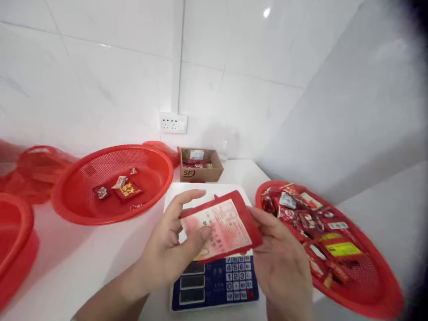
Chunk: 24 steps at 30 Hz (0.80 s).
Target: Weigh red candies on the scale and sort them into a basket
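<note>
L hand (169, 247) pinches the red pkt (230, 218) btwn thumb, pressed flat on its printed face, & fingers behind; L index is spread off above the top edge. R hand (282, 254) grips the R edge, thumb side showing; other fingertips mostly hidden, so can't tell how they sit. Pkt is held tilted over the scale (216, 285), print twd the wearer. To hold it well, I'd say: light edge grip, thumb clear of the print, no bending. Writing: pkt's pale panel has small Chinese chars, too blurry to read. Scale keypad shows digits 0–9. Box (203, 174) at back is marked "SF". L basket (78, 180) holds a red pack w/ yellow chars; R basket (374, 281) has many packs, one w/ bright yellow label, text illegible.
</note>
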Motion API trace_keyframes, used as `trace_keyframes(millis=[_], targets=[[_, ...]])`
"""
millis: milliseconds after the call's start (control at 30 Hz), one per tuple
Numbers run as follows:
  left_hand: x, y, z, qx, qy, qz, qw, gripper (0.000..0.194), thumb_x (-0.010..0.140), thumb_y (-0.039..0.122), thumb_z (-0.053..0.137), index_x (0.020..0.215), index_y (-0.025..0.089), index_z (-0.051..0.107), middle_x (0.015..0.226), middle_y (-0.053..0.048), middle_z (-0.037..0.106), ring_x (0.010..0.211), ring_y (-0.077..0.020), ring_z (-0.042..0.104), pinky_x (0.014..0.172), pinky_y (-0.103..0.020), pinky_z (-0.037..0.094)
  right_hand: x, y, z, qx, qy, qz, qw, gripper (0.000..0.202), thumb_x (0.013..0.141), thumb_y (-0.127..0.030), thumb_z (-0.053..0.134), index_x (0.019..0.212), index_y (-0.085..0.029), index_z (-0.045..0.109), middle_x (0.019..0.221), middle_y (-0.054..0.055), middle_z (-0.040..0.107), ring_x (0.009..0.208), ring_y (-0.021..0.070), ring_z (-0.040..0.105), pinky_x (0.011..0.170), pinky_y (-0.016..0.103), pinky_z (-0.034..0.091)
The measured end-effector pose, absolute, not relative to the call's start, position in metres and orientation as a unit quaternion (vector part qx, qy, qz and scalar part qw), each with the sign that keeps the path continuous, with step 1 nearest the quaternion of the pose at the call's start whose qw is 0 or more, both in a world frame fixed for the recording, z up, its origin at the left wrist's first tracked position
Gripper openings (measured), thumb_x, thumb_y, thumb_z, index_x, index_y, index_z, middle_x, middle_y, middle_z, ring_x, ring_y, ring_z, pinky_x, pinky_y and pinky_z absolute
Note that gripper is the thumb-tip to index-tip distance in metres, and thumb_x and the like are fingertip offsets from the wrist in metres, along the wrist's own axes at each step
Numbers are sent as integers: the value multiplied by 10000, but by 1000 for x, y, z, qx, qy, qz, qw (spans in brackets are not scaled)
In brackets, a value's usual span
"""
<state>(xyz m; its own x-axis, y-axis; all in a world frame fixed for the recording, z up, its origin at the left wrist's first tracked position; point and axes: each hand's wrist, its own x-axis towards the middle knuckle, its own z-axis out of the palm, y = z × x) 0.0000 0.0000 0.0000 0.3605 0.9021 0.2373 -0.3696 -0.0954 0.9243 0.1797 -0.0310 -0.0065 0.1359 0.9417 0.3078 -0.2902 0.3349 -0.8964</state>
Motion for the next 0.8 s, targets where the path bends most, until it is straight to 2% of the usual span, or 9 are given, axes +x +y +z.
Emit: trace_keyframes(millis=[100, 167, 233, 367, 433, 533, 600, 700, 800], targets=[[-4, 0, 2, 547, 248, 486, 636, 416, 917, 262, 645, 1286, 375, 487, 814, 36, 645, 662, -85, 590, 632, -164, 532, 180, -31, 6, -404, -527, 511, 547, 187, 854, -346, 709, 1027, -306, 768, 971, 29, 792, 824, 190, 743, 725, 255, 600], [-5, 1, 3, 533, 238, 498, 641, 422, 919, 249, 641, 1291, 370, 482, 854, 30, 655, 689, -97, 625, 651, -184, 550, 180, -31, 8, -425, -541, 510, 517, 171, 837, -296, 729, 1001, -285, 772, 938, 29, 789, 811, 185, 735, 731, 260, 600], [-3, 3, 5, 511, 220, 529, 641, 412, 922, 240, 638, 1283, 364, 483, 855, 35, 664, 705, -101, 652, 665, -188, 558, 180, -32, 4, -434, -531, 494, 534, 176, 819, -279, 747, 993, -276, 766, 904, 24, 782, 817, 186, 730, 740, 270, 603], [4, 5, 9, 488, 164, 566, 644, 423, 901, 222, 674, 1272, 325, 500, 884, 25, 704, 840, -114, 676, 771, -195, 554, 174, -34, -9, -392, -476, 469, 633, 119, 840, -289, 729, 958, -272, 744, 774, 6, 757, 597, 147, 689, 518, 233, 588], [7, 4, 10, 491, 133, 541, 670, 395, 907, 204, 665, 1253, 314, 510, 953, 8, 720, 862, -123, 680, 766, -208, 565, 169, -34, -12, -359, -472, 470, 654, 118, 848, -287, 723, 966, -288, 733, 790, 2, 761, 562, 139, 676, 474, 231, 580], [8, 1, 9, 497, 110, 501, 700, 313, 949, 170, 591, 1230, 293, 532, 1000, -10, 728, 786, -105, 685, 700, -187, 571, 165, -36, -12, -329, -487, 503, 633, 183, 845, -295, 728, 1028, -303, 722, 838, 18, 769, 611, 158, 695, 503, 257, 594], [5, 0, 8, 491, 109, 502, 704, 332, 960, 171, 571, 1260, 304, 518, 982, -3, 732, 759, -98, 688, 695, -181, 573, 167, -37, -10, -307, -505, 522, 615, 183, 858, -360, 707, 1018, -274, 726, 795, 29, 753, 585, 152, 667, 510, 259, 577], [0, 0, 5, 481, 122, 507, 704, 383, 961, 195, 577, 1303, 339, 482, 942, 13, 734, 733, -103, 693, 665, -181, 575, 173, -40, -8, -307, -525, 524, 596, 221, 899, -427, 636, 863, -228, 725, 652, 14, 691, 534, 122, 589, 508, 230, 520], [-2, -1, 6, 471, 119, 513, 707, 405, 963, 214, 578, 1320, 371, 469, 948, 19, 739, 785, -126, 709, 718, -224, 591, 176, -44, -6, -342, -536, 510, 578, 236, 918, -389, 617, 785, -219, 712, 579, -4, 647, 509, 96, 537, 483, 184, 456]])
